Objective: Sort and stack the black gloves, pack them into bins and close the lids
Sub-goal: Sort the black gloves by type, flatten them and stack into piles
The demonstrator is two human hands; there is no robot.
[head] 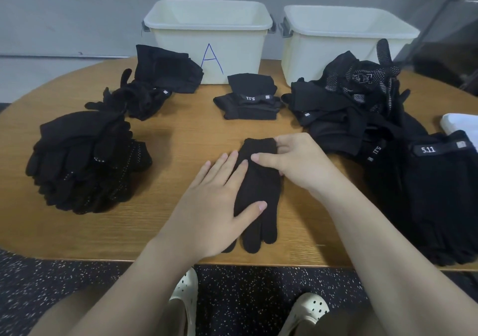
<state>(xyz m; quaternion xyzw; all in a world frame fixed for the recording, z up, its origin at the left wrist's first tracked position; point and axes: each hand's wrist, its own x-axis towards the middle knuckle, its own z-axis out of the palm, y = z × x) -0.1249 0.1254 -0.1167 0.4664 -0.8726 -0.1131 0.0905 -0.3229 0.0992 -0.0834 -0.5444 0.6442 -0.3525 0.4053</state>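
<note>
A: Near the front edge of the round wooden worktop [165, 222] lies a single black knit glove [258, 193], flat, cuff pointing away, fingers toward the person.

B: Hands?

A: Left hand [217, 201] lies flat on the glove's left side, fingers straight, thumb across the palm of the glove; it presses, grips nothing. Right hand [297, 162] sits at the cuff, thumb and fingers curled, pinching the cuff edge.

B: Bins?

A: Two cream plastic bins at the back, lids off. Left one, marked with a blue "A" [208, 40]; right one unmarked [344, 38], just beside it. Grey latches on the ends.

B: Other gloves?

A: Stack of black dotted-grip gloves [85, 162] at the left. Loose black pile [152, 87] in front of bin "A", left side. Small folded stack with a "5.11" strap [249, 100] between the bins, nearer. Large jumbled heap [354, 103] before the right bin. Another "5.11" stack [434, 193] at the right edge, touching the heap
</note>
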